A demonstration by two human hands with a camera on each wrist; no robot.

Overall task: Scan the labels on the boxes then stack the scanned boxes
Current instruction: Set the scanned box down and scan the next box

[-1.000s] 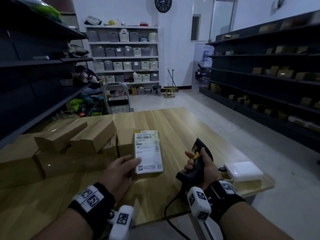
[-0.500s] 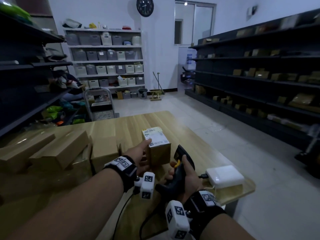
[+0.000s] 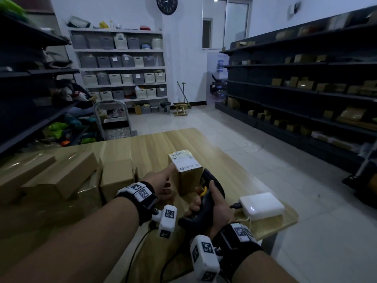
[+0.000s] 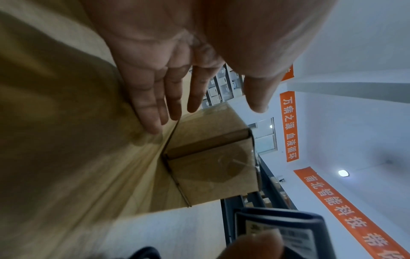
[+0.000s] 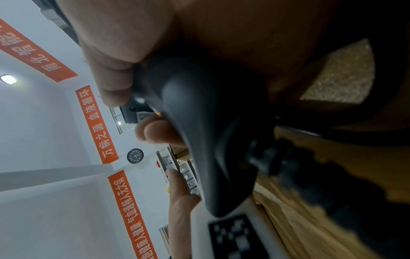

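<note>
A brown cardboard box (image 3: 188,178) with a white shipping label (image 3: 184,160) on top stands on the wooden table (image 3: 224,160). My left hand (image 3: 169,176) is at its left side with straight fingers, the index finger (image 3: 171,168) at the box's upper edge. In the left wrist view the left hand (image 4: 206,117) is spread flat and the box (image 4: 210,161) lies just past the fingertips. My right hand (image 3: 206,199) grips a black handheld scanner (image 3: 211,180) right next to the box. The scanner handle (image 5: 210,140) fills the right wrist view.
Several plain cardboard boxes (image 3: 61,180) lie piled on the table's left half. A white device (image 3: 261,205) with a cable sits at the near right corner. The scanner's cable (image 3: 134,254) hangs off the front edge. Dark shelving lines both sides of the room.
My left hand carried the labelled box forward and right, set it on the table beside the scanner, and straightened its fingers. My right hand kept its grip on the scanner.
</note>
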